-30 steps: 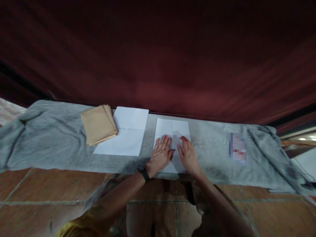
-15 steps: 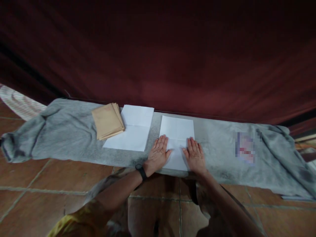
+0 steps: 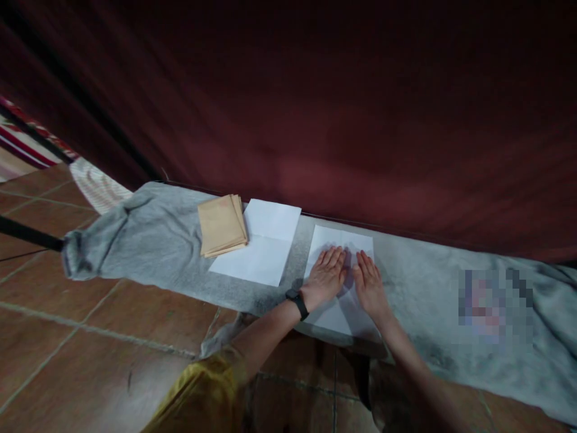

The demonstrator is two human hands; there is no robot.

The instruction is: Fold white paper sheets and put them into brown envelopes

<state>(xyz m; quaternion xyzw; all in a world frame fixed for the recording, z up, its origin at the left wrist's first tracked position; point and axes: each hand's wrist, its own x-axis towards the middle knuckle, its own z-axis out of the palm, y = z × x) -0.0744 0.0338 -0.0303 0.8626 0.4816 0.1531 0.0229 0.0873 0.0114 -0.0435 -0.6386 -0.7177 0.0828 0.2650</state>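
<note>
Both hands are over a creased white sheet of paper (image 3: 331, 316) on the grey cloth. My left hand (image 3: 325, 273) lies across its middle, fingers stretched out and pointing away from me. Close beside it, my right hand (image 3: 369, 282) reaches over the sheet's right side with fingers extended. Neither hand grips anything; whether the palms press on the paper is hard to tell. To the left lies more white paper (image 3: 256, 261) with a crease across it. A stack of brown paper envelopes (image 3: 222, 225) rests partly on that paper's left side.
The grey cloth (image 3: 162, 240) covers a long, narrow surface, wrinkled at its left end. A dark red fabric (image 3: 293, 132) hangs behind it. A blurred-out item (image 3: 484, 307) lies at the right. Brown floor tiles (image 3: 148, 319) show below.
My hands have come closer together and farther up the sheet, from its side edges toward its middle. The camera view has shifted left, so the stack and papers appear farther right.
</note>
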